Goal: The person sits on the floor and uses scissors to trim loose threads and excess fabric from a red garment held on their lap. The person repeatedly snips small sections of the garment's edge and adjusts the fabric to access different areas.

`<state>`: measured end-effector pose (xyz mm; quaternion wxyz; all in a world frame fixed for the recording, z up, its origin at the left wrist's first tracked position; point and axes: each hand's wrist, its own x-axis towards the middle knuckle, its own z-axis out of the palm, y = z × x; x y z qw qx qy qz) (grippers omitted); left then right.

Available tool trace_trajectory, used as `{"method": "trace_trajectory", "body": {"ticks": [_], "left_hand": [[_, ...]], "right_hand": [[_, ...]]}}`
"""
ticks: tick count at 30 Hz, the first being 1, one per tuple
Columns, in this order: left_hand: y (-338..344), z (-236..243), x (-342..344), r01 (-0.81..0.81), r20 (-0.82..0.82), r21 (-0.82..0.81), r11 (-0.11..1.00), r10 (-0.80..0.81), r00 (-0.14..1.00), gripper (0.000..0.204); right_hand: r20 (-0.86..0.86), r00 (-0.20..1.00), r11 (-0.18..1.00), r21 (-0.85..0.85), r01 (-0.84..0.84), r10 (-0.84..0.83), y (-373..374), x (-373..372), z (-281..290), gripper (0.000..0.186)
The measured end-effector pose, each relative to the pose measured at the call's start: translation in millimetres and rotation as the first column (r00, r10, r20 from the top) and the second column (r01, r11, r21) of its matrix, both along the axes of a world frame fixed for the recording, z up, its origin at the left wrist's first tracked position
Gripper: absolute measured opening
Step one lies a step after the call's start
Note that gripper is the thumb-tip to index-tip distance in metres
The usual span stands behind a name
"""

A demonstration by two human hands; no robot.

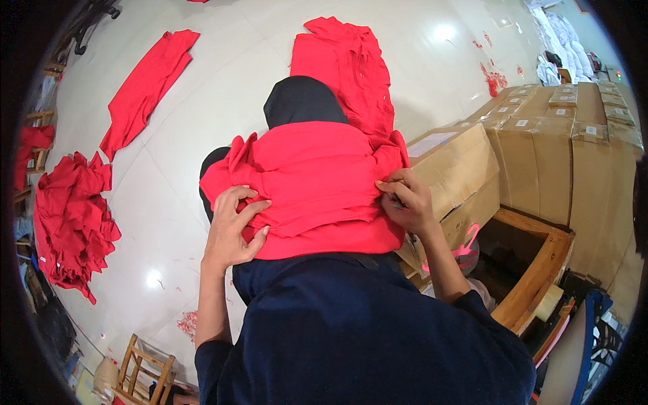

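Folded red fabric (324, 179), dial ctr.: L. hand (236, 226) loosely half spread, touching it; R. hand (410, 206) nearly closed, pinching its 3-o'clock edge. Glossy tile floor (169, 175) bears a red fabric heap (74, 219) at 9 o'clock, extending bare toward 11; cardboard cartons (533, 152) bound approx. 2–3 o'clock.

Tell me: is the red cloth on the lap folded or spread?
Loosely folded: the red cloth shows stacked layers between the left hand and right hand.
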<state>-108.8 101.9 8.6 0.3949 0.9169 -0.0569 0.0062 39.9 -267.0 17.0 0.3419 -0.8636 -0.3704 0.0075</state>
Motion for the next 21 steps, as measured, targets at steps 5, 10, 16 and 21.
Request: {"method": "trace_trajectory", "body": {"ticks": [5, 10, 16, 21], "left_hand": [[1, -1, -3, 0.029, 0.055, -0.025, 0.999, -0.028, 0.998, 0.038], [2, 4, 13, -0.085, 0.052, -0.005, 0.996, 0.085, 0.995, 0.016], [1, -17, 105, -0.313, -0.074, -0.075, 0.947, 0.308, 0.948, 0.028], [33, -36, 85, -0.155, -0.459, 0.315, 0.936, 0.293, 0.839, 0.046]], "right_hand": [[-0.006, 1.0, 1.0, 0.004, -0.013, 0.013, -2, -2, 4, 0.033], [-0.157, 0.983, 0.995, -0.03, -0.097, 0.091, 3, 6, 18, 0.019], [-0.02, 0.999, 0.997, 0.07, 0.037, -0.035, 83, 58, 35, 0.02], [-0.143, 0.984, 0.994, -0.033, -0.108, 0.102, 104, 73, 18, 0.026]]}}
